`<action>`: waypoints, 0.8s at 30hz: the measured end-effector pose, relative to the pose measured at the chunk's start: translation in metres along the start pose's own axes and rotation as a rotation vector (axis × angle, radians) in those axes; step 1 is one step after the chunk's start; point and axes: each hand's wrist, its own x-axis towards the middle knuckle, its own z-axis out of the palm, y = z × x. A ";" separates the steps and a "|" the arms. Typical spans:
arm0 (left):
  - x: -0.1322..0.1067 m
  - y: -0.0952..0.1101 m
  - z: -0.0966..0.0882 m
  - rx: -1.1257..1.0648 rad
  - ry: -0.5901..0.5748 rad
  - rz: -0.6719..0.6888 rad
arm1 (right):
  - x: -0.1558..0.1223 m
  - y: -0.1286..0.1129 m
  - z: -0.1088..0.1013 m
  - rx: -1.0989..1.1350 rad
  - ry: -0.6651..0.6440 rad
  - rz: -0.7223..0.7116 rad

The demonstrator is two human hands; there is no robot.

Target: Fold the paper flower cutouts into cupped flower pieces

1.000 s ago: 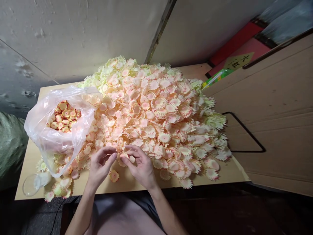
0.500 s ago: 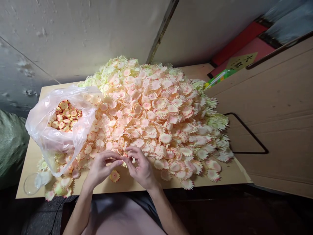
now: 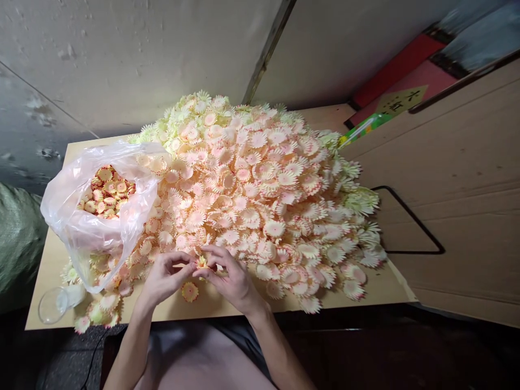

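Main risk: losing the small yellow flower piece, held at lower centre of frame, just in front of the pile of flower pieces. Left hand: thumb and forefinger pinched nearly closed on its left side. Right hand: thumb below, fingers curled in from the right, narrow gap, also on the piece. Pinch pressure not visible. 2 hands on 1 tiny part: uneven pull could tear or bend the petals; a loose pinch could drop it into the pile, where it'd be hard to pick out. 1 loose disc lies just below the hands, near the front edge of the table; a forearm sweep could knock it off. Lower left, the flower cluster looks to overhang that edge, so a bump could spill it. Clear cup near the same corner, could roll if nudged. Plastic bag at left gapes open; a snagged rim could tip out the discs inside.
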 end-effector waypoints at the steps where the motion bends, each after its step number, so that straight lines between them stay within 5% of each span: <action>1: 0.000 0.000 0.000 0.007 -0.014 0.014 | 0.000 0.000 0.000 0.002 0.004 -0.004; 17: 0.001 -0.008 0.002 0.002 0.066 0.093 | 0.000 0.001 0.000 0.040 0.028 -0.052; 24: -0.001 -0.005 -0.002 0.049 0.081 0.131 | -0.005 0.004 0.002 0.137 0.048 0.056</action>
